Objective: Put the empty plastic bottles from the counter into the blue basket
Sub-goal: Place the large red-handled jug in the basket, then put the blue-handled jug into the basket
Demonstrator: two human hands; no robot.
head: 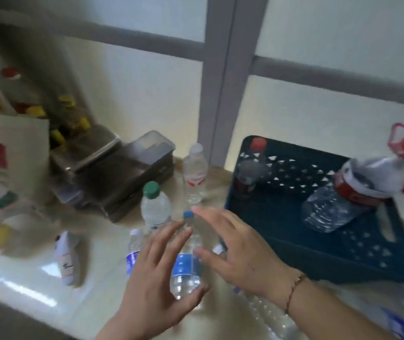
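Note:
A clear bottle with a blue cap and blue label (186, 266) stands on the counter between my hands. My left hand (154, 280) is open just left of it, thumb near its base. My right hand (242, 253) is open just right of it, fingers spread. Behind stand a green-capped bottle (155, 207), a red-labelled clear bottle (194, 175) and a small blue-labelled bottle (133, 251). The blue basket (318, 256) at the right holds a red-capped bottle (250, 170), a crushed clear bottle (328, 209) and a large jug with a red handle (377, 173).
A white bottle (67, 258) lies on the pale counter (97, 290) at the left. A dark box with a metal tray (112, 168) stands at the back left, beside a paper bag (12, 153) and yellow-capped bottles. Another clear bottle (272, 317) lies under my right wrist.

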